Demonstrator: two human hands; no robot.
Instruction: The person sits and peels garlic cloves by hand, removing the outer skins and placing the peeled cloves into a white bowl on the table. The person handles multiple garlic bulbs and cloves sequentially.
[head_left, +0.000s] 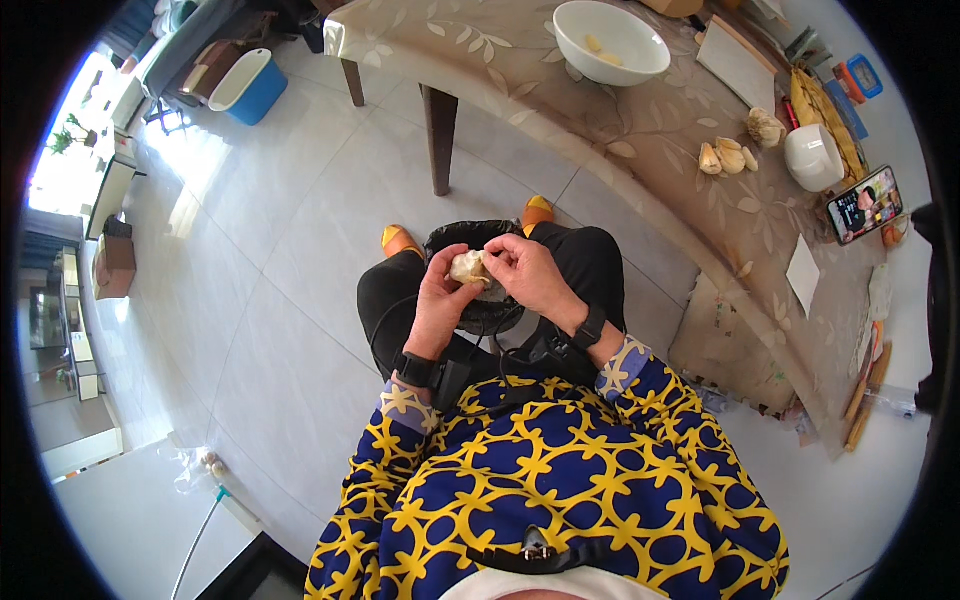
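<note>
A garlic bulb (468, 268) is held in my left hand (442, 294), between thumb and fingers. The thumb and forefinger of my right hand (529, 276) pinch the papery skin at its right side. Both hands are over a bin lined with a black bag (491, 316), which stands between my knees. On the table to the right, a white bowl (611, 43) has a few pale peeled cloves inside. Several unpeeled garlic cloves (726, 157) lie nearer the table's edge, with a whole garlic bulb (766, 127) beyond them.
The table (622, 150) has a patterned cover and stands at my front and right. On it are a small white cup (814, 157), a propped smartphone (865, 205) and a white paper (803, 274). A table leg (440, 142) rises ahead of me; a blue tub (251, 88) stands farther left.
</note>
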